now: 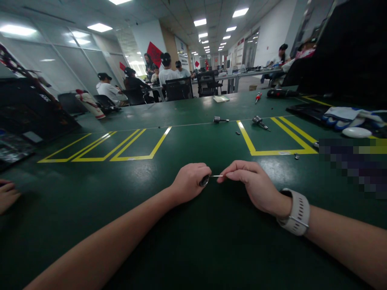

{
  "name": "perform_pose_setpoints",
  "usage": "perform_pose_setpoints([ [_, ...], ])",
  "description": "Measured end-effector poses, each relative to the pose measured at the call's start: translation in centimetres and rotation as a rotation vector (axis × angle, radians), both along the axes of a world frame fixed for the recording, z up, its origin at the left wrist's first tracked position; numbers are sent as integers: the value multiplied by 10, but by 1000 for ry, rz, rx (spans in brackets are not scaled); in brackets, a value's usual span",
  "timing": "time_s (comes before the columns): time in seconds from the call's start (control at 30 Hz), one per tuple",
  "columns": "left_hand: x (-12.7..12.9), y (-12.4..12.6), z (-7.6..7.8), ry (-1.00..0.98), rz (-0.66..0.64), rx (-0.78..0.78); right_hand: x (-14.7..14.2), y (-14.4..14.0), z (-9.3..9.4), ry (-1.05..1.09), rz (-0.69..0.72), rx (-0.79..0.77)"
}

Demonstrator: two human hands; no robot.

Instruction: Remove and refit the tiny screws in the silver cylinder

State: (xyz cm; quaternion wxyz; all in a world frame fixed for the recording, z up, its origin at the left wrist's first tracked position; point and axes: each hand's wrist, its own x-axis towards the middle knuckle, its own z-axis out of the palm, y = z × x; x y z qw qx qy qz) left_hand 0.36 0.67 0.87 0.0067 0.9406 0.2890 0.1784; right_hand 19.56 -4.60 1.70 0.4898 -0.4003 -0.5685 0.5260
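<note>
My left hand (191, 182) is closed around a dark, round-ended metal part (204, 181), most of which is hidden in the fist. Between the hands runs a thin, shiny metal rod (216, 176). Its right end is pinched between the thumb and fingers of my right hand (252, 183). Whether the rod is joined to the dark part, I cannot tell. Both hands are low over the green table (193, 241). Beyond them lie a metal cylinder with a thin shaft (220, 119) and a second, similar one with a pointed end (260, 122).
Yellow tape (282, 153) marks boxes on the table. Small metal pieces (296, 156) lie at the right, near white-and-blue gloves (352, 117) and a white oval object (356, 132). A red screwdriver (258, 97) lies farther back. Another person's hand (8, 196) rests at the left edge.
</note>
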Motion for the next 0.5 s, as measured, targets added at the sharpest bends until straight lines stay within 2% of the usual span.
perform_pose_setpoints([
  [0.07,-1,1,0,-50,-19,-39,1,4,-2,69,6,-46],
  [0.2,-1,3,-1,-110,-6,-94,0,0,-3,67,-5,-30],
  [0.27,-1,3,-2,-109,13,-93,-1,-5,-2,-42,-21,78],
  [0.4,1,2,-2,-64,24,-52,-5,-16,2,-383,-71,449],
  [0.47,2,1,-2,-10,12,-7,-6,-17,3,-454,-72,526],
  [0.5,2,1,-2,15,3,15,-6,-16,4,-452,-67,509],
])
